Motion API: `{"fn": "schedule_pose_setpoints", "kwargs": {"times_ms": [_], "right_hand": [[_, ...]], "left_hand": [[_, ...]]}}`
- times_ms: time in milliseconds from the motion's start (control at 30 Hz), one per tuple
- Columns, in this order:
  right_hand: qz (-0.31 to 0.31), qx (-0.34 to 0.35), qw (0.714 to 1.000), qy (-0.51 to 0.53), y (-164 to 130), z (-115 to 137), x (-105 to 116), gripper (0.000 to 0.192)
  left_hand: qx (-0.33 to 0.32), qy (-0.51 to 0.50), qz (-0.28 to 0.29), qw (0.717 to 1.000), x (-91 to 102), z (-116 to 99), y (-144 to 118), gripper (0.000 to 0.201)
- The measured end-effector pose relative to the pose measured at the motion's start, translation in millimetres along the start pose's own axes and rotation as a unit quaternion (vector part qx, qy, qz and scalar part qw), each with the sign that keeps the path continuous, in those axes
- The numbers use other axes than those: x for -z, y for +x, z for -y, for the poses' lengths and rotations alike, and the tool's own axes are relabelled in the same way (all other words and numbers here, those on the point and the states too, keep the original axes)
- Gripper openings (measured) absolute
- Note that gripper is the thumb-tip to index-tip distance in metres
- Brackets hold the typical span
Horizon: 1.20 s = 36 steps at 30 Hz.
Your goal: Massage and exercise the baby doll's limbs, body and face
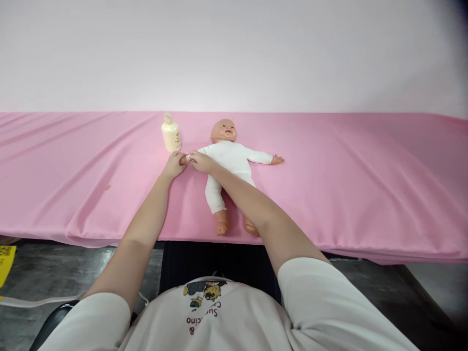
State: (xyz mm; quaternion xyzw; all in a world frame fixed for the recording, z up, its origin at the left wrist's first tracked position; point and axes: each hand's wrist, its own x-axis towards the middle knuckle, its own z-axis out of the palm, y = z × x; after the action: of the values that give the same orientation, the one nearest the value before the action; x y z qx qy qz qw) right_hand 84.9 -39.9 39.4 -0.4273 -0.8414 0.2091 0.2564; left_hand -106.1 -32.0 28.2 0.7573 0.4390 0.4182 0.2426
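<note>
A baby doll (230, 158) with a white cloth body lies on its back on the pink-covered table, its head toward the wall. My left hand (174, 165) is closed around the doll's hand at the left, and only a little of that small hand shows. Just beside it, my right hand (201, 161) pinches the white sleeve near the doll's wrist. My right forearm crosses over the doll's lower body and hides part of one leg. A cream pump bottle (171, 134) stands upright just beyond my left hand.
The pink cloth (347, 185) covers the whole table and has several folds. A white wall (234, 53) rises behind its back edge. Below the front edge is a grey floor (91, 265), with a yellow tag (6, 263) and a white cable (40, 302) at the left.
</note>
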Motion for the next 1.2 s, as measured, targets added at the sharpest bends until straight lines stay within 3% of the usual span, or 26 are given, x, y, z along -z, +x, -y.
{"fn": "schedule_pose_setpoints", "kwargs": {"times_ms": [200, 500, 667, 900, 1067, 1200], "right_hand": [[-0.005, 0.01, 1.0, 0.01, 0, -3, -1, 0.022], [-0.02, 0.021, 0.999, 0.037, 1, -5, -2, 0.02], [-0.025, 0.007, 0.999, 0.04, -1, -4, -2, 0.025], [-0.024, 0.009, 0.999, 0.036, -1, -3, -1, 0.029], [-0.018, 0.015, 0.999, 0.034, -3, 1, 1, 0.032], [-0.012, 0.015, 0.999, 0.028, -3, 2, 0, 0.034]], "left_hand": [[-0.032, 0.112, 0.094, 0.989, 5.8, 6, -3, 0.046], [-0.057, 0.131, 0.101, 0.985, 4.4, 12, 1, 0.056], [-0.049, 0.127, 0.108, 0.985, 7.3, 6, -1, 0.049], [-0.027, 0.121, 0.099, 0.987, 11.3, -6, -2, 0.047], [0.04, 0.048, 0.05, 0.997, 13.8, -11, -5, 0.04], [0.072, 0.066, 0.008, 0.995, 12.9, -13, -4, 0.033]]}}
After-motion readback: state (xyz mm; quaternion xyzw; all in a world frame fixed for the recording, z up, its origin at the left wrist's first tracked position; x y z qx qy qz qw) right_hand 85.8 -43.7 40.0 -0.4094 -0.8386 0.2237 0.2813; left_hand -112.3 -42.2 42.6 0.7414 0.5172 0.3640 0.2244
